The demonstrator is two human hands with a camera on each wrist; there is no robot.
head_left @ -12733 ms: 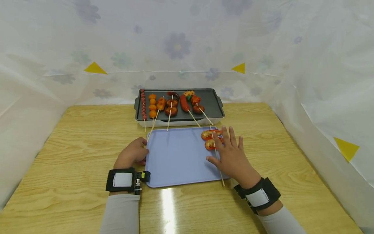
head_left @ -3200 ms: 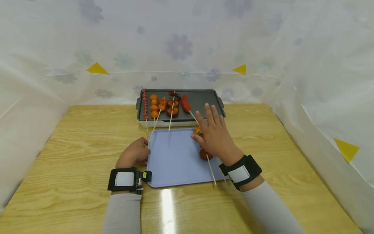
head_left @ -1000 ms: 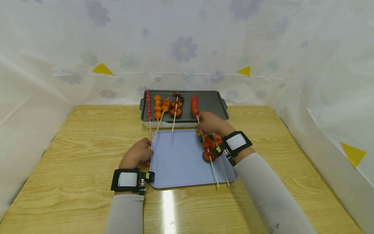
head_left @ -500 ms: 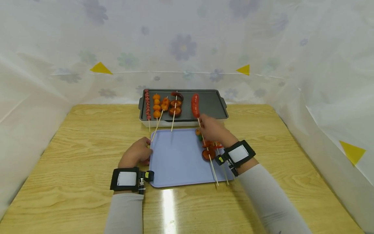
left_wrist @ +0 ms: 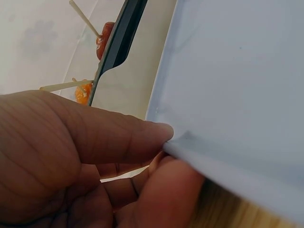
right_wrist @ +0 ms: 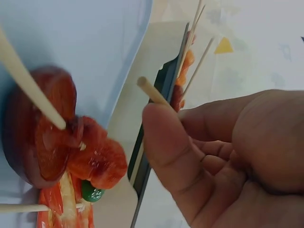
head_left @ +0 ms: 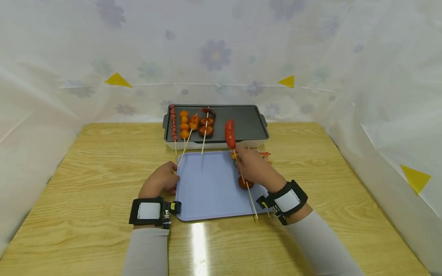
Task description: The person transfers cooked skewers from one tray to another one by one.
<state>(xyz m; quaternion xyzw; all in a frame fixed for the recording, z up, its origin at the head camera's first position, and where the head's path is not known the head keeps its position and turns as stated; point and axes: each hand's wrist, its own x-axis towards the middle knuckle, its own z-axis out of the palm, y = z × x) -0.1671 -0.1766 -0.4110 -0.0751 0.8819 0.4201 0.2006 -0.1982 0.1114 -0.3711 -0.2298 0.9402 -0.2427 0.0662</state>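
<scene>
Right hand pinched the stick of the sausage between thumb and fingers. Sausage sat just past the fingertips, ahead and slightly left of the hand, tip pointing away from the person, over the front part of the grill; can't tell if it touched the grill. The stick's free end slanted back toward the person, over the tray.

Left hand pinched the tray's left rim, thumb on top, fingers curled below; sausage well apart from it, off to its right.

Under and beside the right hand, on the tray's right side: mixed skewer with a mushroom slice, prawns next to it, partly hidden by the hand in the head view.

On the grill's left half, left to right: red skewer, orange ball skewer, orange chunk skewer, mushroom skewer. Sticks hung over the front edge. Grill stood just behind the tray on the wood table, patterned sheet behind.
</scene>
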